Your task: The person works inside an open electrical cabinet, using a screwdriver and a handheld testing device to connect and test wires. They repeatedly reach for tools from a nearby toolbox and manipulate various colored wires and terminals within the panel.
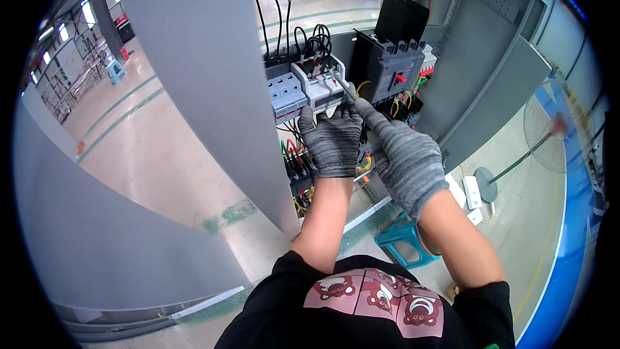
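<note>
The white module (323,89) sits just beyond the left hand (334,142), whose part-curled fingers are at its lower edge; whether they grip it I cannot tell. The right hand (408,160), at the module's lower right, is closed around a screwdriver (345,88) slanting up to it

inside the cabinet (478,55), the module block (286,97) sits directly left of the modular unit (323,95) — the circuit breaker (395,74) sits right of both. cable loops (318,42) stand behind the unit. the left hand (332,142) is below the unit's front; the tool (347,88) extends from the right hand (407,155) to the unit. a stool (410,258) stands on the floor — below the right forearm.
</note>
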A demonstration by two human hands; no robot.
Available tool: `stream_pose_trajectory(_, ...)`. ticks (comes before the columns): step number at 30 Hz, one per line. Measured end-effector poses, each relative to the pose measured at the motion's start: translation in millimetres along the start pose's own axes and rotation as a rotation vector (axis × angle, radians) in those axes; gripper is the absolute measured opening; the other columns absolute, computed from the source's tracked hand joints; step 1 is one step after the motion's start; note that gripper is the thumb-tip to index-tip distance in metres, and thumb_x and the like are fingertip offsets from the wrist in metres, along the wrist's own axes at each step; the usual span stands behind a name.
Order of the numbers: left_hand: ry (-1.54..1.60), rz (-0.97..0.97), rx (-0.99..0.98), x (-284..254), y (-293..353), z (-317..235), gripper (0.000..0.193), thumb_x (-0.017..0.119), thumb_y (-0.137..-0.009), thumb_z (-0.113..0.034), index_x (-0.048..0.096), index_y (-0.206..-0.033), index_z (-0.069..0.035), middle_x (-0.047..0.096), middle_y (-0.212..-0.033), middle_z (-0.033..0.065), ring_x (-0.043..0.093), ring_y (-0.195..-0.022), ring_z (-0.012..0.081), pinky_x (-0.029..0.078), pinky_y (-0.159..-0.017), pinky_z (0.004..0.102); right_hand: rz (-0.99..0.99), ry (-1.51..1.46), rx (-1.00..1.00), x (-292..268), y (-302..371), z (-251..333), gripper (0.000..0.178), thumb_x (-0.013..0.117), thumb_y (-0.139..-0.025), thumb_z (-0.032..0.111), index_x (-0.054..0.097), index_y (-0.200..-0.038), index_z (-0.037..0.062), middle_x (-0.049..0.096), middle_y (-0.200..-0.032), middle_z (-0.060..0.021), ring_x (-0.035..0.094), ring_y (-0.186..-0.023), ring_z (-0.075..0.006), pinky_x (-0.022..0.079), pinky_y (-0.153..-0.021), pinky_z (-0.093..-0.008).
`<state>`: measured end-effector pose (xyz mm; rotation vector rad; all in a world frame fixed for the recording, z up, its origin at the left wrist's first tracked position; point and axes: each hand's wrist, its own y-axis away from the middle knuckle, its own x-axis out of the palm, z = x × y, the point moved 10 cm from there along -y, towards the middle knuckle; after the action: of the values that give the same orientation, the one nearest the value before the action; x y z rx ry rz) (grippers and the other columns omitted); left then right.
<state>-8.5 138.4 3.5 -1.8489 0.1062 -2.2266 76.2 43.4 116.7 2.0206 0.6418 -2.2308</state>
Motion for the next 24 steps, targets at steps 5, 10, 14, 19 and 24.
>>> stream_pose_trajectory(5,-0.017,-0.061,0.082,1.1,3.0,-4.1,0.063,0.062,-0.082,-0.034,0.041,-0.133,-0.003,0.044,-0.132,0.02,0.042,-0.124,0.0365,0.039,-0.106,0.0434,-0.042,-0.029,-0.032,12.8,-0.8,-4.3,0.046,0.047,-0.095,0.02,0.041,-0.14,0.0265,0.062,-0.082,-0.0172,0.063,-0.071,-0.0336,0.051,-0.063,-0.0441)
stream_pose_trajectory(10,0.007,-0.047,0.012,-3.2,-0.1,-1.8,0.064,0.062,-0.082,-0.034,0.04,-0.134,-0.003,0.044,-0.133,0.019,0.041,-0.125,0.0355,0.041,-0.104,0.0426,-0.037,-0.029,-0.006,15.2,-1.2,-4.4,0.046,0.048,-0.094,0.019,0.042,-0.14,0.0263,0.063,-0.083,-0.018,0.064,-0.073,-0.0346,0.051,-0.063,-0.0442)
stream_pose_trajectory(14,-0.064,-0.012,0.079,-0.7,-0.8,-7.1,0.066,0.06,-0.083,-0.037,0.04,-0.136,-0.003,0.044,-0.135,0.0184,0.042,-0.126,0.0325,0.036,-0.106,0.0413,-0.006,-0.066,0.007,16.9,2.1,-2.8,0.047,0.048,-0.094,0.019,0.041,-0.14,0.0266,0.063,-0.085,-0.0179,0.064,-0.074,-0.0344,0.052,-0.064,-0.0446)
stream_pose_trajectory(19,-0.076,0.014,0.042,-4.2,-3.9,-2.8,0.065,0.057,-0.085,-0.039,0.04,-0.135,-0.003,0.045,-0.134,0.0176,0.042,-0.125,0.0315,0.033,-0.108,0.0397,0.068,-0.014,0.031,19.3,-0.1,-1.5,0.052,0.048,-0.094,0.019,0.036,-0.143,0.0276,0.063,-0.088,-0.0177,0.064,-0.076,-0.0344,0.052,-0.064,-0.0445)
stream_pose_trajectory(24,-0.069,-0.052,0.063,-10.9,-3.8,-4.1,0.075,0.065,-0.077,-0.04,0.038,-0.135,0.0,0.045,-0.131,0.0239,0.046,-0.121,0.0398,0.041,-0.104,0.0472,0.05,0.089,0.023,23.5,-0.2,-2.9,0.055,0.048,-0.093,0.018,0.031,-0.145,0.0285,0.062,-0.087,-0.0178,0.064,-0.076,-0.0329,0.053,-0.062,-0.043)
